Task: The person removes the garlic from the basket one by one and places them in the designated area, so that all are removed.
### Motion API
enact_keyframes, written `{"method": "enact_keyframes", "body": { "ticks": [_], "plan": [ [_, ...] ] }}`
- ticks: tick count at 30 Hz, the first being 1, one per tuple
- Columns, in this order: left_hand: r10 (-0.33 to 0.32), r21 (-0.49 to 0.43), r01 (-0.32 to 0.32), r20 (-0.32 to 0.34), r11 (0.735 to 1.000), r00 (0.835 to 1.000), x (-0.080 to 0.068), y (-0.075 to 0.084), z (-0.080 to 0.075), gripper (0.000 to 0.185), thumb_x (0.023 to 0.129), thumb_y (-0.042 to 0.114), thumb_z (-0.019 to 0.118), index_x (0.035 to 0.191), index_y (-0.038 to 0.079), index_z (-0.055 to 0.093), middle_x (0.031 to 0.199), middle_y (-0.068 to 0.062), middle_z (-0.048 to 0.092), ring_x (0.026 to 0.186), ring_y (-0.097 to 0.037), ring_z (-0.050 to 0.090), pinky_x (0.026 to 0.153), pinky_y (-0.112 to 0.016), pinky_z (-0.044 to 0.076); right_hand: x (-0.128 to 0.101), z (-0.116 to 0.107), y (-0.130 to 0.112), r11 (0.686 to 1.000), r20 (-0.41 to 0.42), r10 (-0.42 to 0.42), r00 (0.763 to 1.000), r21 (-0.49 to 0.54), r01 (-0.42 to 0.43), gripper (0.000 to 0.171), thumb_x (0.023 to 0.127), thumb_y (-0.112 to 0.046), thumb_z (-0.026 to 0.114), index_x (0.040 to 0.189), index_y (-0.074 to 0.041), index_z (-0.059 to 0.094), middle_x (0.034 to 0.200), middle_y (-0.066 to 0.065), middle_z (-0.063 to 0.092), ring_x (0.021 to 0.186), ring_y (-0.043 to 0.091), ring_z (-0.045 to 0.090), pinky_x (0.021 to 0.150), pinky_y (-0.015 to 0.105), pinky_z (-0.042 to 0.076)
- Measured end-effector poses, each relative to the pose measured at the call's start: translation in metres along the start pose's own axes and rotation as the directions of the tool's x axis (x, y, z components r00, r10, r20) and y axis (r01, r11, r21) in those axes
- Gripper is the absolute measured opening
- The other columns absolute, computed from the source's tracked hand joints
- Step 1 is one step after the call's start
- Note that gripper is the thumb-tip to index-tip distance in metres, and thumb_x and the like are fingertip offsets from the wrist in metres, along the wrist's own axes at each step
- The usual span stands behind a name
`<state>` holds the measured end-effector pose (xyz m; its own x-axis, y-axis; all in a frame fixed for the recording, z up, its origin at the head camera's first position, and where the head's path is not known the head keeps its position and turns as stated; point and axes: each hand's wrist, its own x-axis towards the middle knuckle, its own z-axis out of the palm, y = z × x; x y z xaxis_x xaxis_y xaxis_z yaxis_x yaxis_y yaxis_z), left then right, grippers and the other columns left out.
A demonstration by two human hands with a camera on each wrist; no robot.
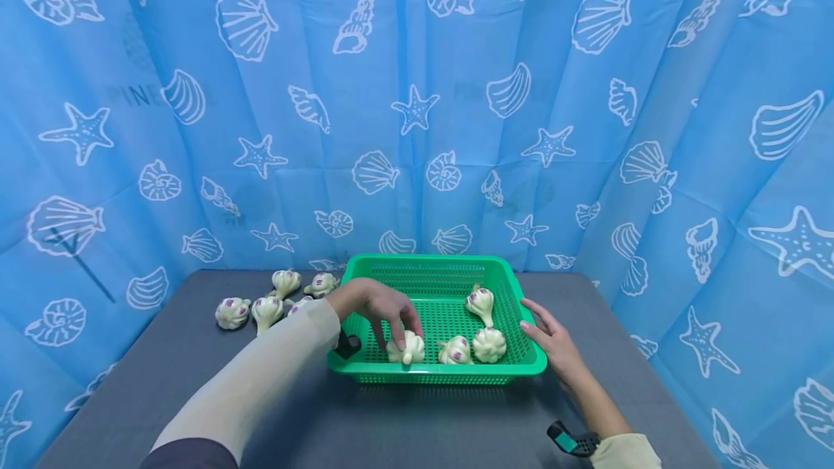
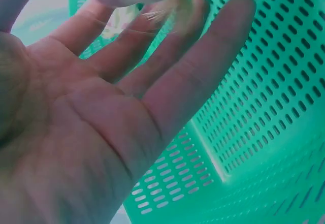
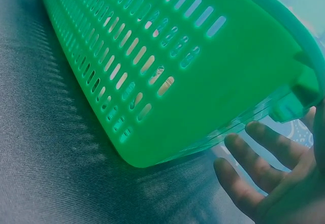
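Nearest, the right hand lies relaxed with straight fingers against the 3 o'clock rim of the green basket, grasping nothing. Inside the basket's near edge, at 7 o'clock, the left hand reaches down with loosely extended fingers touching a garlic bulb, not clenched round it; three more bulbs lie beside it. Farther off, at 10 o'clock on the grey bench, loose garlic bulbs sit before the blue shell-print curtain.
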<state>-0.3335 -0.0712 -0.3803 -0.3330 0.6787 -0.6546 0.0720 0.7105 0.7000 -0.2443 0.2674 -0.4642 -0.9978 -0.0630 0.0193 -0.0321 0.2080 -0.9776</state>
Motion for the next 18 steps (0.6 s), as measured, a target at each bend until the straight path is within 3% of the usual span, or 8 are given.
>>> {"method": "enact_keyframes", "body": {
  "ticks": [8, 13, 18],
  "plan": [
    [0.042, -0.161, -0.035, 0.042, 0.986, 0.998, -0.008, -0.003, 0.005, 0.041, 0.085, -0.006, 0.07, 0.12, 0.008, 0.054, 0.115, -0.016, 0.06, 0.095, -0.029, 0.063, 0.083, -0.056, 0.052, 0.001, 0.001, 0.001, 1.0, -0.006, 0.004, 1.0, 0.001, -0.004, 0.058, 0.103, -0.028, 0.051, 0.154, -0.012, 0.027, 0.152, 0.025, 0.031, 0.129, 0.039, 0.044, 0.083, 0.029, 0.053],
    [0.085, -0.171, -0.079, 0.03, 0.982, 0.996, -0.016, -0.006, 0.006, 0.046, 0.084, -0.006, 0.07, 0.125, 0.005, 0.053, 0.115, -0.017, 0.057, 0.094, -0.029, 0.062, 0.087, -0.059, 0.048, 0.001, 0.001, 0.002, 1.0, -0.004, 0.013, 1.0, -0.006, -0.013, 0.06, 0.103, -0.03, 0.051, 0.154, -0.012, 0.026, 0.151, 0.026, 0.031, 0.13, 0.039, 0.044, 0.083, 0.03, 0.053],
    [0.172, -0.148, -0.171, -0.008, 0.974, 0.985, -0.029, -0.009, 0.004, 0.048, 0.085, -0.004, 0.07, 0.13, 0.008, 0.057, 0.13, -0.014, 0.047, 0.105, -0.028, 0.056, 0.086, -0.056, 0.05, 0.001, 0.0, 0.003, 1.0, -0.001, 0.013, 1.0, -0.005, -0.013, 0.061, 0.103, -0.03, 0.051, 0.154, -0.012, 0.025, 0.152, 0.027, 0.029, 0.128, 0.038, 0.046, 0.082, 0.031, 0.054]
  ]
}}
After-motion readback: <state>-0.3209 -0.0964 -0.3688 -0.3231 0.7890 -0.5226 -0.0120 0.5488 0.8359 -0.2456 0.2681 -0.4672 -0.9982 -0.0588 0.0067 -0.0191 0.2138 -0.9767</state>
